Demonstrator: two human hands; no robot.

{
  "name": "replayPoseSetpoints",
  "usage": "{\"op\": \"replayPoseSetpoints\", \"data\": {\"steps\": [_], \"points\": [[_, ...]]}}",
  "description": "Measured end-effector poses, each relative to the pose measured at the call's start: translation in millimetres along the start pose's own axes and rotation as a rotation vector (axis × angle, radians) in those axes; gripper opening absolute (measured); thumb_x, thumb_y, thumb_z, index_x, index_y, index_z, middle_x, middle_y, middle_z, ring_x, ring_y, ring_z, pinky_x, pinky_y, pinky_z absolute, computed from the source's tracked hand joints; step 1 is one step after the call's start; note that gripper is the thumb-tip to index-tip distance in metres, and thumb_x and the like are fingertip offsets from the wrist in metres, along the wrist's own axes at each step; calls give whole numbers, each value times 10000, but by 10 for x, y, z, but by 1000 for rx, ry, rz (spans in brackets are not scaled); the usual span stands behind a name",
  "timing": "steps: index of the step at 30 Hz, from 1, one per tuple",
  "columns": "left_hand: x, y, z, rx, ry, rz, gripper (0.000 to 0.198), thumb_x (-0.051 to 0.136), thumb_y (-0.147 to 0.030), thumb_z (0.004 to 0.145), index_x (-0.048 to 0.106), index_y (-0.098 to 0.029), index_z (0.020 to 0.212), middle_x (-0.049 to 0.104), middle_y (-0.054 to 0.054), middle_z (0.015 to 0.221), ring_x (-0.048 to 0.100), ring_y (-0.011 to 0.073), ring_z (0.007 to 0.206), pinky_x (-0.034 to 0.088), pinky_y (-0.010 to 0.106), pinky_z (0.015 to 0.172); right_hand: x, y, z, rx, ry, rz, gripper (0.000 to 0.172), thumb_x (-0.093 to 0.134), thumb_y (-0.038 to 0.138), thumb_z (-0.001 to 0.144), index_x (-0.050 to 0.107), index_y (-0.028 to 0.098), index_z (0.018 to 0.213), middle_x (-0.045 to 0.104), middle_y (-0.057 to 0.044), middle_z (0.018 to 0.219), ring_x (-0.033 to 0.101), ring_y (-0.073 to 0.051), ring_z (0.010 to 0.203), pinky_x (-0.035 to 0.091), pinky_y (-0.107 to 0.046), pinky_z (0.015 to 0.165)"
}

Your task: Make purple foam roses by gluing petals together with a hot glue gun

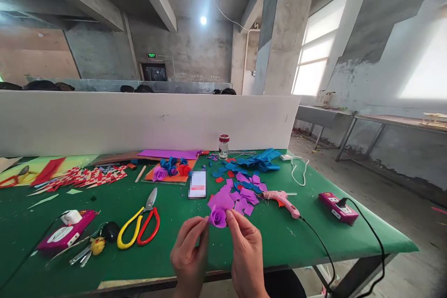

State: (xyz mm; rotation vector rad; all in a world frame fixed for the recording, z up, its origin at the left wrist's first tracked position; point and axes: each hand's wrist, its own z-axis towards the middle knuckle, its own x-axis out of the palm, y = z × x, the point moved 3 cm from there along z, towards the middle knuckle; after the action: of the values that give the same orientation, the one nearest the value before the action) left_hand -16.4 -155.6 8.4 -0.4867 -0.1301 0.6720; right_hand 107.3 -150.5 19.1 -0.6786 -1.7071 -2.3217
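Between both hands, above the front edge of the green table, is a purple paper rose [218, 217] with a curled centre and a wider petal at its back. My left hand [190, 251] pinches its left side with thumb and forefinger. On the right side my right hand [246, 249] pinches it the same way. Behind the rose lie loose purple paper petals [244, 198], partly hidden by it. A pink glue gun [284, 202] rests to the right of them, nozzle toward the petals. Scissors [143, 223] with one yellow and one red handle lie left of my hands.
A phone [198, 184] lies behind the rose. Finished paper flowers [171, 167] sit on an orange sheet, with blue paper [261, 160] and a red-lidded jar [224, 146] at the back. Purple power strips [338, 208] stand at both sides; a cord hangs over the right edge. A white partition [139, 121] borders the table.
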Motion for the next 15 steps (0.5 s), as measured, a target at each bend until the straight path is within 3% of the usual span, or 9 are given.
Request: {"op": "replayPoseSetpoints", "data": {"steps": [4,15], "points": [[-12,-95,20,110,6,14,247,655,-83,784,725,-262,939,698,33,834,670,153,726,549,249,656,-4,3,-13,36,10,49,214,680,387,796,764,196,847,637,-11,698,528,-164,706,433,-239,624],[8,-98,24,-28,27,19,148,654,-130,801,726,-239,871,687,45,819,656,160,722,527,242,600,19,21,-49,73,38,96,200,691,378,795,761,203,862,649,-11,729,518,-154,714,426,-236,646]]}}
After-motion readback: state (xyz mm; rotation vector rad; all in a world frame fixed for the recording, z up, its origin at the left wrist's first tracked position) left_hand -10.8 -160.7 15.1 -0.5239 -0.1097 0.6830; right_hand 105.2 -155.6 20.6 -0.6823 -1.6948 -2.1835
